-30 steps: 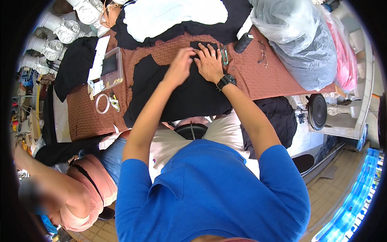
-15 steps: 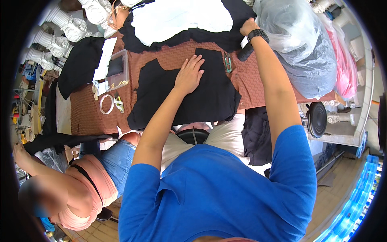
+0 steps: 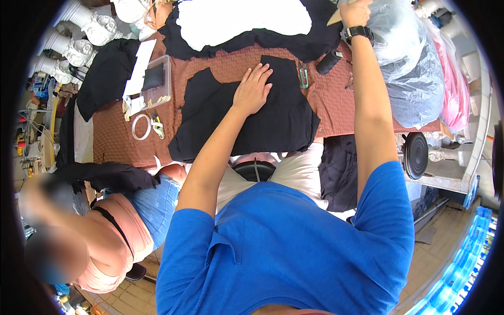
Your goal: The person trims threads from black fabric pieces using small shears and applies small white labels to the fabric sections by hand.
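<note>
My left hand lies flat with fingers stretched out on a piece of black cut fabric spread along the table's near edge. At the far right my right hand is closed near the clear plastic bags, with a watch on its wrist. A beige pointed piece sticks out from its left side; its kind is unclear. Just right of the fabric are green thread snips and a black thread spool. Beyond them, white fabric lies on more black fabric.
A brown cloth covers the table. On the left stand a clear plastic box, a white ring and a yellow-handled tool. Stuffed plastic bags fill the right side. Another person sits at left.
My right hand has moved farther away and right, off the spot by the spool; a beige pointed piece now shows at it. My left hand stays on the black fabric.
</note>
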Tool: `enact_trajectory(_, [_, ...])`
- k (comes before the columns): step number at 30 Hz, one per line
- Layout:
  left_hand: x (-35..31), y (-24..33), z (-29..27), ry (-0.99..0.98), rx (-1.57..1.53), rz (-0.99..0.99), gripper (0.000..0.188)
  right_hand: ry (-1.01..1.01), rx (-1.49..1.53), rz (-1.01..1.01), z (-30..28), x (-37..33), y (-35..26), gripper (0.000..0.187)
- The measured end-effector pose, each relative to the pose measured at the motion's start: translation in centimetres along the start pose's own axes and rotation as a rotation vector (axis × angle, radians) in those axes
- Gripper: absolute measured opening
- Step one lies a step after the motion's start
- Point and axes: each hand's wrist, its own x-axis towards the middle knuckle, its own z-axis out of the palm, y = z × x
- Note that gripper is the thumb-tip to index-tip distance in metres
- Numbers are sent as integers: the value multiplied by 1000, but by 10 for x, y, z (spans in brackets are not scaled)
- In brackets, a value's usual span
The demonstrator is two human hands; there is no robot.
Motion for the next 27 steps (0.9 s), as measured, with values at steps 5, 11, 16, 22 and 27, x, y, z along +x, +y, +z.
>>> enact_trajectory(5, [1,-16,-4,-24,-200,-98,43,49,494,51,-111,-11,-97,30])
enact_trajectory(11, [-3,22,-65,200,-1218,-599,50,-416,753,-189,-238,-179,-165,19])
enact_trajectory(16, [-37,46,-77,199,-1405,-762,39,-1051,1015,-145,-245,-255,-174,35])
enact_trajectory(22, [-62,5,-54,245,-945,-781,28,-712,756,-314,-158,-246,-132,19])
enact_trajectory(27, [-55,28,-46,194,-846,-730,41,-614,384,-384,-96,-269,-103,29])
